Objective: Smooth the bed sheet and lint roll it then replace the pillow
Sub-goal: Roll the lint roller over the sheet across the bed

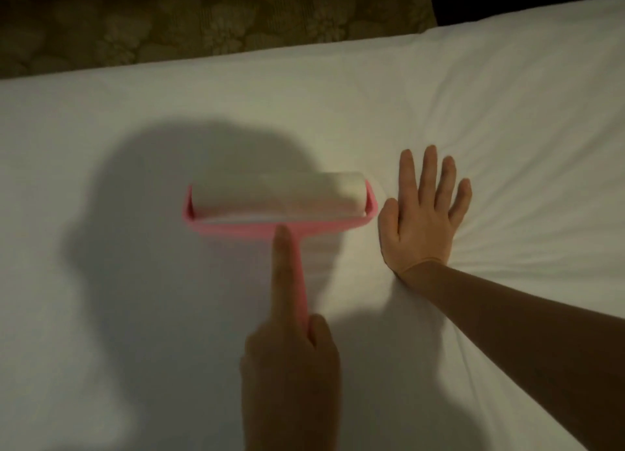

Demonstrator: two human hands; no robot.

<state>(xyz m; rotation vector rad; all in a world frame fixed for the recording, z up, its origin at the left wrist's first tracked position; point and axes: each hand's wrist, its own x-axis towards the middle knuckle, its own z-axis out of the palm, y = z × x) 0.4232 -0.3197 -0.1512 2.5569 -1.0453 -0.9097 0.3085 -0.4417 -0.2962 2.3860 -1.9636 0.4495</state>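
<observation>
Gripping the roller (277, 197) by its pink handle, forefinger laid along it, the left hand (291, 366) holds it on the sheet (101, 129). Just beside it the right hand (422, 220) presses flat, fingers spread. Creases fan out rightward; rolling into them could bunch the cloth. No pillow shows.

Likely a bedroom, white bed sheet (203, 119) over mattress, dim floral-patterned carpet (209, 17) beyond
</observation>
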